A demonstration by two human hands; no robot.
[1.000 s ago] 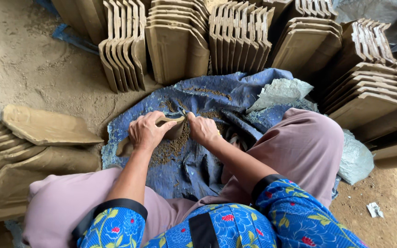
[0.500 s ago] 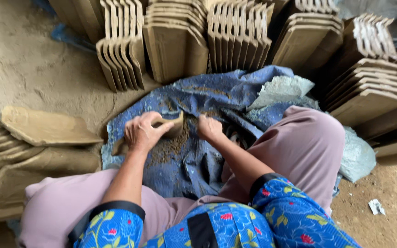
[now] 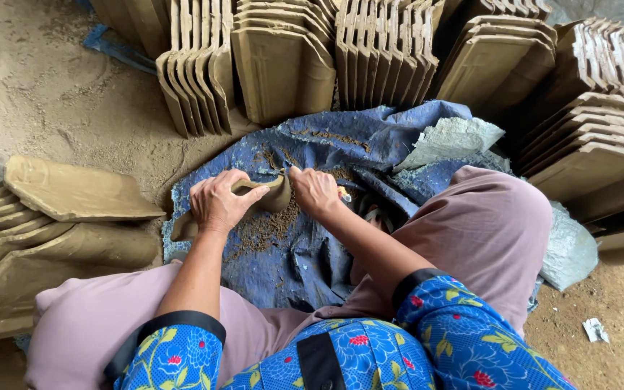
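A tan, unfired clay roof tile (image 3: 269, 196) stands on edge over a blue tarp (image 3: 305, 253) between my knees. My left hand (image 3: 218, 202) grips the tile across its top edge. At the tile's right end my right hand (image 3: 315, 189) is closed on a small tool, of which only a yellowish tip shows past the fingers. Brown clay crumbs (image 3: 265, 227) lie on the tarp under the tile.
Rows of clay tiles stand on edge ahead (image 3: 290, 58) and at the right (image 3: 586, 115). More tiles are stacked flat at the left (image 3: 52, 217). A crumpled grey plastic sheet (image 3: 456, 137) lies on the tarp's far right. The ground is sandy dirt (image 3: 45, 94).
The left hand has shifted its hold and tipped the tile more upright. The right hand has moved along the tile's right end.
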